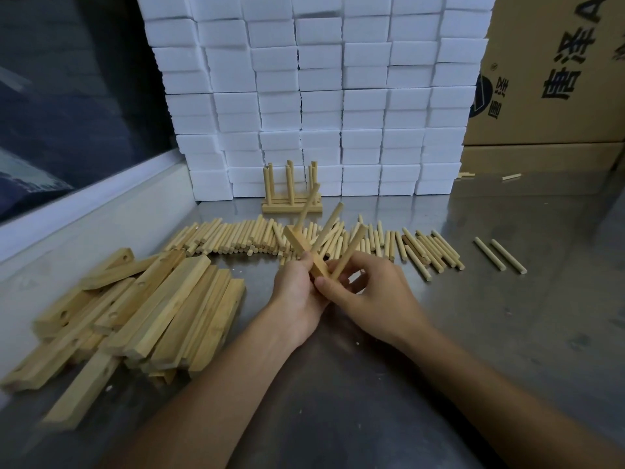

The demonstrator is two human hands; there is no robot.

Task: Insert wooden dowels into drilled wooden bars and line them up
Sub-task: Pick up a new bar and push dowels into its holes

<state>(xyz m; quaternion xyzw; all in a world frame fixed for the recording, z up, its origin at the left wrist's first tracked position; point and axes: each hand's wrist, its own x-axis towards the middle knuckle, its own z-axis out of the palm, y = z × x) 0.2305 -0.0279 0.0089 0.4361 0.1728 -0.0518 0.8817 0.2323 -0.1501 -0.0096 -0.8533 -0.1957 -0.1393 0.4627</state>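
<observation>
My left hand (297, 292) grips a drilled wooden bar (299, 247) held above the table, tilted away from me. Two dowels stand in the bar, one (308, 206) near its far end and one (329, 225) at its middle. My right hand (368, 296) pinches a third dowel (351, 250) whose lower end sits at the bar's near end. Finished bars with upright dowels (291, 191) stand in a row at the back. A long spread of loose dowels (236, 238) lies behind my hands. A heap of drilled bars (142, 309) lies at the left.
Stacked white foam blocks (338, 96) form a wall at the back. Cardboard boxes (554, 69) stand at the right. Two stray dowels (500, 255) lie on the steel table (473, 333) to the right, others by the boxes. A window ledge (84, 204) runs along the left.
</observation>
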